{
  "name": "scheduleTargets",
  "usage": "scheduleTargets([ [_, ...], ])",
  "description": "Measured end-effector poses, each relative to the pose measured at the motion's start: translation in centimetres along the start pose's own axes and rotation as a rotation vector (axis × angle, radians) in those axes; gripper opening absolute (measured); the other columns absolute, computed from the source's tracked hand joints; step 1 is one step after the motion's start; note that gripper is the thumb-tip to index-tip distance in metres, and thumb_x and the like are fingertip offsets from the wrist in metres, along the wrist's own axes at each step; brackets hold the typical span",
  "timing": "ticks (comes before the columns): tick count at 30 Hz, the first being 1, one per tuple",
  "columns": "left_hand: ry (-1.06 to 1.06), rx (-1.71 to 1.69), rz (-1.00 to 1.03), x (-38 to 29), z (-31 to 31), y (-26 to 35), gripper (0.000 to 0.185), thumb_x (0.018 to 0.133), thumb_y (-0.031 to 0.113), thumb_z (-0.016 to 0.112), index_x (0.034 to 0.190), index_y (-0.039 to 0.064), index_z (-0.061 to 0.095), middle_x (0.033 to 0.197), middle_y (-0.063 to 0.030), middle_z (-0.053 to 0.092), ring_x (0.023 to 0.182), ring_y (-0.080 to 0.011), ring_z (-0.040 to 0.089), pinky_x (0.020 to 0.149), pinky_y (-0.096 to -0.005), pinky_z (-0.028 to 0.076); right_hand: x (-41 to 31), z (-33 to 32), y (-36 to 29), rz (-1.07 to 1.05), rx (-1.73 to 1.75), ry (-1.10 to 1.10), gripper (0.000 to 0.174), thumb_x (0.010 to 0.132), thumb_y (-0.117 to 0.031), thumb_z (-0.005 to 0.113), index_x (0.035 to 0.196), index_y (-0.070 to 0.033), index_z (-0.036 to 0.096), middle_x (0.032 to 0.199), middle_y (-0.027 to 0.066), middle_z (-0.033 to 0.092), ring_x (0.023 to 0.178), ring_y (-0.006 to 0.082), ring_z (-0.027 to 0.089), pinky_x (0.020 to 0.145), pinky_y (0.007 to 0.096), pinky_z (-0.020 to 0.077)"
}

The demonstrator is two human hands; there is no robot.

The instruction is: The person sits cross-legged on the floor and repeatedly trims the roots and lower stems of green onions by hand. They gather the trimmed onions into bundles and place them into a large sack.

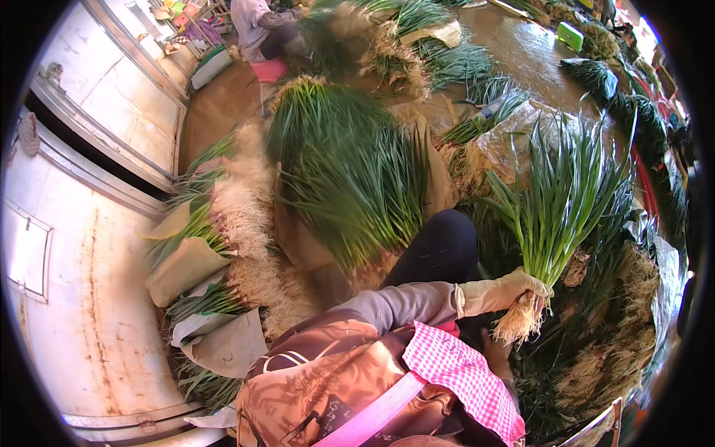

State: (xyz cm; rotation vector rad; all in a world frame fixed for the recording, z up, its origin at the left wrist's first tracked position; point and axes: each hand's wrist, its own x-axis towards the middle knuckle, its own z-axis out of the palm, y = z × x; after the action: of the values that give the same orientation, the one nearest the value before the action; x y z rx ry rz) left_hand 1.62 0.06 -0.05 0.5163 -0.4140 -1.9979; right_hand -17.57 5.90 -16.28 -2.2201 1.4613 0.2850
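Observation:
My left hand (pixel 516 289), in a pale glove, grips a bunch of leafy green onions (pixel 553 207) just above its roots. The leaves point up and the pale roots hang below the fist. My right hand (pixel 494 346) is low beneath that forearm, near the roots; it is partly hidden and its fingers do not show clearly. In front of me lies a large heap of green onions (pixel 357 184), close to my bent knee.
Wrapped onion bundles (pixel 192 268) with pale roots line the left, beside a white metal wall (pixel 95 313). More onions and roots (pixel 609 357) lie at the right. A co-worker (pixel 268 28) sits at the top left. A green container (pixel 570 37) stands on the wet floor (pixel 508 50).

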Motion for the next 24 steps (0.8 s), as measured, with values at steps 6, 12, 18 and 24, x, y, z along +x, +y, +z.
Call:
scheduleTargets([
  [6, -0.019, -0.052, 0.145, -2.0, -0.4, -1.0, 0.020, 0.079, 0.021, 0.063, 0.086, 0.003, 0.060, 0.079, -0.0076, 0.064, 0.072, -0.0153, 0.061, 0.064, -0.0283, 0.049, 0.7, -6.3, -2.2, -0.035, 0.379, -0.121, 0.071, 0.073, -0.050, 0.064, 0.129, -0.008, 0.050, 0.128, 0.0242, 0.049, 0.117, 0.0384, 0.049, 0.096, 0.0395, 0.0425],
  [12, -0.001, 0.091, -0.158, -0.6, -2.8, 0.6, 0.043, 0.084, 0.016, 0.058, 0.120, -0.007, 0.051, 0.087, -0.0130, 0.063, 0.075, -0.0191, 0.062, 0.066, -0.0280, 0.051, -5.8, -14.0, 2.6, 0.020, 0.573, 0.068, 0.061, 0.081, -0.045, 0.062, 0.127, -0.005, 0.052, 0.121, 0.0218, 0.054, 0.113, 0.0318, 0.051, 0.096, 0.0384, 0.0407],
  [18, 0.055, -0.016, -0.107, 0.2, -2.9, 0.9, 0.037, 0.083, 0.008, 0.055, 0.116, -0.009, 0.054, 0.086, -0.0129, 0.064, 0.073, -0.0179, 0.063, 0.066, -0.0279, 0.054, -3.7, -20.6, 8.0, 0.310, 1.307, 0.580, 0.020, 0.092, -0.020, 0.055, 0.091, -0.002, 0.063, 0.069, 0.0029, 0.059, 0.055, 0.0095, 0.053, 0.049, 0.0233, 0.0411],
  [24, 0.177, 0.269, -0.178, 1.9, -4.4, -0.9, 0.028, 0.086, 0.007, 0.054, 0.108, -0.009, 0.059, 0.078, -0.0082, 0.064, 0.065, -0.0101, 0.060, 0.048, -0.0124, 0.039, 5.2, -21.2, 6.7, 0.266, 0.680, 0.935, 0.035, 0.083, -0.033, 0.064, 0.098, -0.001, 0.061, 0.090, 0.0080, 0.063, 0.077, 0.0189, 0.060, 0.067, 0.0327, 0.0479],
])
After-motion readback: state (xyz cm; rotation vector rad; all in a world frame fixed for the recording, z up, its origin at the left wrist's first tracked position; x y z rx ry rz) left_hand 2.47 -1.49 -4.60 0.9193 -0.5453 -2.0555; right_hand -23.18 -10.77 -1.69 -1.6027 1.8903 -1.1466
